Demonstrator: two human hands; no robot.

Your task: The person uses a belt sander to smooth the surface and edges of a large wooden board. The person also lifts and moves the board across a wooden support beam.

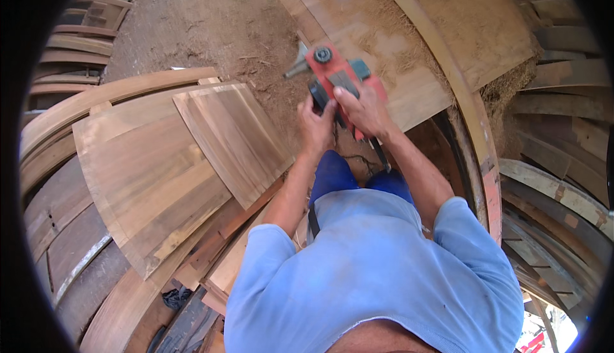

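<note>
A red electric hand planer (326,65) with a black round knob on top is held up in front of my body. My right hand (366,111) is closed round its grip, thumb lying along the top. My left hand (315,122) is closed on the black part (318,96) at its left side. A grey spout-like piece (298,62) sticks out from the planer's far left. The black cord (380,154) hangs down behind it toward my legs. The planer's underside is hidden from view.
Wooden panels (147,167) lie stacked to the left. Ahead and right, a broad board (409,94) bears wood shavings, beside a long pale beam (441,52). Shavings cover the brown ground (204,26). Timber planks (566,74) are piled along the right, with more planks (80,44) at far left.
</note>
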